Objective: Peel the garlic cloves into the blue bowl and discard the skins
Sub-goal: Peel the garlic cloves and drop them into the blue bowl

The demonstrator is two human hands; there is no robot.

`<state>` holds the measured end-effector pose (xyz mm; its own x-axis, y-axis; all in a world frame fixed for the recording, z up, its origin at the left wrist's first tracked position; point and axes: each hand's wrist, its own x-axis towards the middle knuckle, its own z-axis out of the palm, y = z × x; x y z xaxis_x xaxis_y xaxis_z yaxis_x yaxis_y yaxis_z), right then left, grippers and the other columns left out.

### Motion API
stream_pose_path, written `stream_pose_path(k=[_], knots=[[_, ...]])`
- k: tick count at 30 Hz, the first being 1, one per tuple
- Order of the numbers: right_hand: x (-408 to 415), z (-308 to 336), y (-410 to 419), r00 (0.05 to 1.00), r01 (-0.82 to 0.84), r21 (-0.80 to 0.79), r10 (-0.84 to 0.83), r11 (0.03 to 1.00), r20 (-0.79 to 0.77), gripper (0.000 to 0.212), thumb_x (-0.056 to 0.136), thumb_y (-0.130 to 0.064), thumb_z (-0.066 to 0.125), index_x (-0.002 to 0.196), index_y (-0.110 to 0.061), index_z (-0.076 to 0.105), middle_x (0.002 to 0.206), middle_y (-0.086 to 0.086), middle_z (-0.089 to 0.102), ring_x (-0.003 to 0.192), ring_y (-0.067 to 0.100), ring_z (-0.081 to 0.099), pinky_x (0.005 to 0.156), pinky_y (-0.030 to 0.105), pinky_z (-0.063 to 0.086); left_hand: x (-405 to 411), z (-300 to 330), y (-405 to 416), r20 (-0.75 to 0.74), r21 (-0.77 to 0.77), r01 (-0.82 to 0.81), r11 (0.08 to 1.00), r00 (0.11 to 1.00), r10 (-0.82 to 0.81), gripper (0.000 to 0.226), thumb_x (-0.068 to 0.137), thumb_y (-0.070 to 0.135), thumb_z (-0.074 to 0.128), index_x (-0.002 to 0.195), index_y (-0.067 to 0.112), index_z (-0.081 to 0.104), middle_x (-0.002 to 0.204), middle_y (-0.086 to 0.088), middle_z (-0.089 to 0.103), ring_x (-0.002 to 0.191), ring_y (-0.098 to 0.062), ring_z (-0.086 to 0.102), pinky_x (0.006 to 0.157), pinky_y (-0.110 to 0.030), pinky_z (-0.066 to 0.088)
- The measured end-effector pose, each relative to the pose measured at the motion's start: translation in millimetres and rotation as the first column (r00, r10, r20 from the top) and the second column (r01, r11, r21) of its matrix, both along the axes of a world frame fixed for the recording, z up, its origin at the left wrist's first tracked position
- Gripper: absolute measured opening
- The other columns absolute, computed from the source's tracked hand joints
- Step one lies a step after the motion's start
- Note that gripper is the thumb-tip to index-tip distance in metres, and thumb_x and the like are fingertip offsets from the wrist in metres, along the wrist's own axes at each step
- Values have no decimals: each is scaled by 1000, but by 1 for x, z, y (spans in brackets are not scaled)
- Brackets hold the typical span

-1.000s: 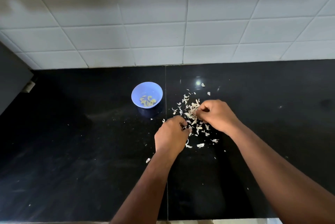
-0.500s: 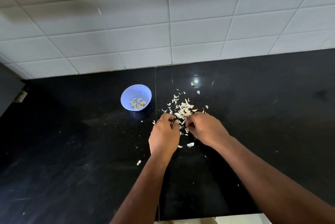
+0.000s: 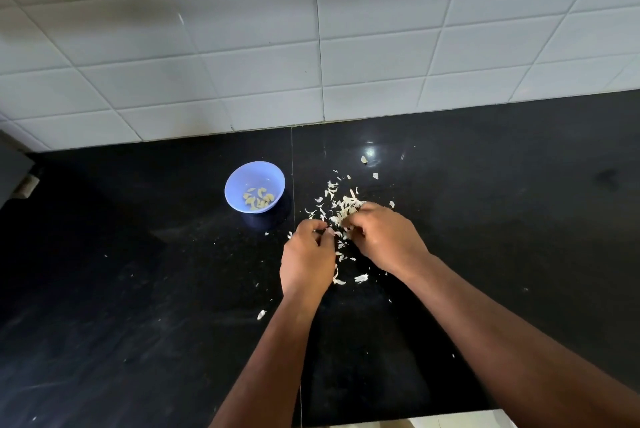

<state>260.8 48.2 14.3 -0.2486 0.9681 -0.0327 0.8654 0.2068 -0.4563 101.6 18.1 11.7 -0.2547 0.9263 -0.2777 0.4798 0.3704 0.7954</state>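
The blue bowl (image 3: pixel 235 181) stands on the black counter (image 3: pixel 138 289), left of the counter seam, with several peeled garlic cloves (image 3: pixel 259 200) in it. To its right lies a scattered pile of white garlic skins (image 3: pixel 341 204). My left hand (image 3: pixel 306 259) is at the pile's near left edge, fingers curled with the tips pinched together among skins. My right hand (image 3: pixel 386 240) lies over the pile's middle, its curled fingers pinching a clump of skins. Whatever is under both palms is hidden.
Loose skin bits lie farther back (image 3: pixel 363 159) and near my left wrist (image 3: pixel 261 314). A white tiled wall (image 3: pixel 346 46) closes off the back. A dark object (image 3: pixel 14 171) sits at the far left. The counter's front edge (image 3: pixel 415 422) runs below my arms.
My right hand drew back toward me and then moved forward onto the pile again. My left hand stayed at the pile's left edge. The camera shifted slightly.
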Motion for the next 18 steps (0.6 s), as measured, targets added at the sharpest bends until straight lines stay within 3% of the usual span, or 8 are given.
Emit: stream_pose_path(k=[4, 8, 10, 12, 15, 18], knots=[[-2, -2, 4, 1000, -7, -33, 7, 999, 5, 10, 97, -29, 66, 102, -30, 75, 103, -10, 59, 91, 14, 65, 73, 34, 54, -4, 1, 3, 21, 9, 2, 1000, 1000, -2, 14, 102, 41, 60, 114, 37, 66, 99, 13, 73, 79, -7, 66, 67, -33, 54], [-2, 1, 5, 938, 96, -159, -143, 983, -317, 7, 97, -25, 69, 92, -30, 70, 92, -13, 66, 77, 3, 62, 68, 25, 46, -1, 1, 5, 175, 21, 33, 999, 984, -36, 11, 102, 37, 65, 111, 34, 71, 99, 13, 74, 81, -3, 68, 73, -29, 58], [-2, 6, 2, 890, 108, -210, -189, 972, -416, 9, 97, -22, 70, 92, -30, 72, 82, -13, 69, 68, 3, 63, 61, 19, 46, 3, 1, 7, 302, -2, 25, 1000, 953, -23, 7, 101, 34, 69, 105, 29, 73, 94, 9, 75, 75, -6, 66, 64, -29, 55], [-2, 11, 0, 836, 124, -240, -232, 963, -497, 10, 94, -17, 74, 95, -26, 73, 79, -10, 73, 64, 5, 65, 59, 21, 51, 4, 2, 10, 412, -51, -14, 999, 910, 34, 6, 101, 24, 69, 100, 20, 73, 85, 4, 73, 64, -10, 57, 51, -26, 44], [1, 16, 1, 759, 114, -320, -290, 941, -583, 22, 90, -10, 78, 103, -25, 68, 83, -3, 76, 64, 9, 67, 64, 35, 57, 5, 6, 14, 554, -126, -39, 991, 826, 103, 6, 101, 12, 65, 100, 12, 71, 79, -1, 68, 56, -10, 51, 45, -25, 33], [7, 15, 2, 786, 110, -351, -298, 930, -542, 31, 90, -9, 79, 112, -28, 68, 87, -2, 76, 67, 12, 72, 63, 33, 57, 7, 8, 16, 578, -139, -66, 988, 805, 135, 8, 99, 9, 62, 100, 12, 69, 75, 0, 66, 54, -9, 50, 45, -25, 31]])
